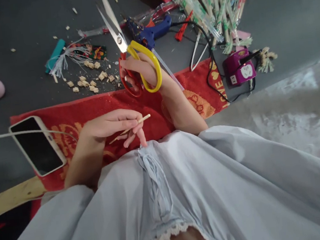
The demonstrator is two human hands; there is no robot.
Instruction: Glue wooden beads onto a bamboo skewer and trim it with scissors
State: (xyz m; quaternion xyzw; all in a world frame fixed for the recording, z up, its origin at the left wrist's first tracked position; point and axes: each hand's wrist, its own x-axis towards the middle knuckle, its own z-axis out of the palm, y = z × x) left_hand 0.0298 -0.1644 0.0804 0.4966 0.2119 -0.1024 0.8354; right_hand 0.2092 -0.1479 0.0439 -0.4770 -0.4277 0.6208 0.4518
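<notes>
Between the fingertips of my left hand [112,123] is a thin pale wooden stick [146,118], its tip poking out to the right. The stick's other end shows below the palm. My right hand [147,69] has its fingers through the handles of a pair of scissors [120,41], one loop yellow and the other red. Their blades point away from me and are slightly apart. Both forearms rest over a red towel [156,120] with gold print. Small cut wooden pieces [103,75] lie just left of the scissors.
A blue glue gun [156,32] lies beyond the scissors, its black cord running to a purple power socket [239,68]. Bundled sticks in plastic [216,2] lie at the far right. A phone [37,145] with a white cable and a teal piece with white tassels [56,54] are leftward.
</notes>
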